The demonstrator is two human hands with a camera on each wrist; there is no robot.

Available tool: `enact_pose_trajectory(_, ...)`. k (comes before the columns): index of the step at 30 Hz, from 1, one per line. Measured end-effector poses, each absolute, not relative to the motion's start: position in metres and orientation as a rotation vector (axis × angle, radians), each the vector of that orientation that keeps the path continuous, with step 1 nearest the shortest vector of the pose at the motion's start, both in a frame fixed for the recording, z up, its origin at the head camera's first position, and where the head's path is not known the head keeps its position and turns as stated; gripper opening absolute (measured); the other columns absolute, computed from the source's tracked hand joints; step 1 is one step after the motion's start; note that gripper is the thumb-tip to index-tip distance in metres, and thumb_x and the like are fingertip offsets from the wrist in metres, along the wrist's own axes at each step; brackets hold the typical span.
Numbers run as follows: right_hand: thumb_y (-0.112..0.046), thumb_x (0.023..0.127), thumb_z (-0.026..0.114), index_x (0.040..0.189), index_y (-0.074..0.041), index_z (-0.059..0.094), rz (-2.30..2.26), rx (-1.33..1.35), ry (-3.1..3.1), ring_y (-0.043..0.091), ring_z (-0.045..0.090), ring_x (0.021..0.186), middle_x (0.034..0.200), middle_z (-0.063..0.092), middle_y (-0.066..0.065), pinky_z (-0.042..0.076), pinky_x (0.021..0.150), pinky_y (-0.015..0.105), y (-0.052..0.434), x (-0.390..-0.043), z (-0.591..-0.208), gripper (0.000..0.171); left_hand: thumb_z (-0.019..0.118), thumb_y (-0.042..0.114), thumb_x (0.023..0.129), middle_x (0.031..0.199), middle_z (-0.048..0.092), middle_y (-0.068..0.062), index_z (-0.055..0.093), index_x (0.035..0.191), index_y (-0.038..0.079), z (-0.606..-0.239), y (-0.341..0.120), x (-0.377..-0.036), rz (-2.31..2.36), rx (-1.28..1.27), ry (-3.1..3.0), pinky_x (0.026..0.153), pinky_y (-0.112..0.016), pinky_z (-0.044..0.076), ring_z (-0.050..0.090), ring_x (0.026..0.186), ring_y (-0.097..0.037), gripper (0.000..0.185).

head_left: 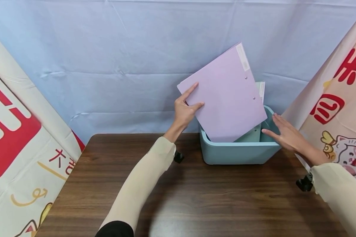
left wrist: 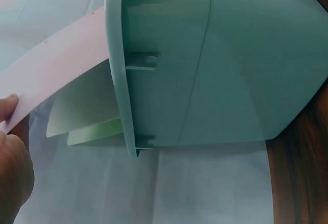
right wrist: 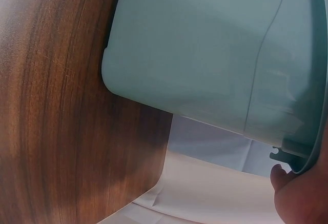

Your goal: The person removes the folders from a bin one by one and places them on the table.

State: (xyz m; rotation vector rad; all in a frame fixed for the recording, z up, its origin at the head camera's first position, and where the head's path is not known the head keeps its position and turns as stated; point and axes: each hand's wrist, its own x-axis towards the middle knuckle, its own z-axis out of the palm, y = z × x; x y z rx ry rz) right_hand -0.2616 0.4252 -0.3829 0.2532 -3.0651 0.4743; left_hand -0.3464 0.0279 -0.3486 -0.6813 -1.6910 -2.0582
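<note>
Green folder (head_left: pixel 253 133) in storage bin (head_left: pixel 240 154); purple folder (head_left: pixel 225 95) partly in, left hand (head_left: pixel 184 110) pinching it; right hand (head_left: pixel 287 134), grip wide, at bin's right.

bin (head_left: pixel 240 154) on table (head_left: pixel 225 197) | folder (head_left: pixel 225 95) partly in bin | second folder (head_left: pixel 252 135) behind it, in bin | backdrop (head_left: pixel 121 65) behind table

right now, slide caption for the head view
Left hand holding purple folder tilted in blue bin, right hand at rim.

PLACE: cloth-screened booth | BACK: creased blue sheet (head_left: pixel 121 59) | SIDES: cartoon-printed hangings (head_left: pixel 338 126) | SURFACE: wood-grain table (head_left: pixel 237 197)
</note>
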Motion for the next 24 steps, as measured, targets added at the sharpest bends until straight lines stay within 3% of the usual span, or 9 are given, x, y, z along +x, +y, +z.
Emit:
enact_pose_trajectory(9, -0.054, 0.109, 0.048, 0.163, 0.014, 0.008, 0.476, 0.266, -3.055, 0.057, 0.006, 0.157, 0.170, 0.005, 0.037, 0.011, 0.121, 0.077, 0.425, -0.261, -0.383, 0.096, 0.084, -0.019, 0.077, 0.152, 0.061, 0.004, 0.066, 0.147, 0.014, -0.345, 0.018, -0.342, -2.095, -0.638, -1.608, 0.105, -0.034, 0.055, 0.061, 0.130, -0.014, 0.080)
enact_pose_trajectory(24, -0.053, 0.108, 0.048, 0.164, 0.012, 0.008, 0.486, 0.279, -3.030, 0.057, 0.006, 0.157, 0.170, 0.006, 0.037, 0.012, 0.119, 0.079, 0.426, -0.258, -0.385, 0.094, 0.082, -0.023, 0.077, 0.151, 0.062, 0.005, 0.064, 0.149, 0.013, -0.339, 0.002, -0.339, -2.198, -0.556, -1.437, 0.102, -0.036, 0.058, 0.063, 0.124, -0.015, 0.083)
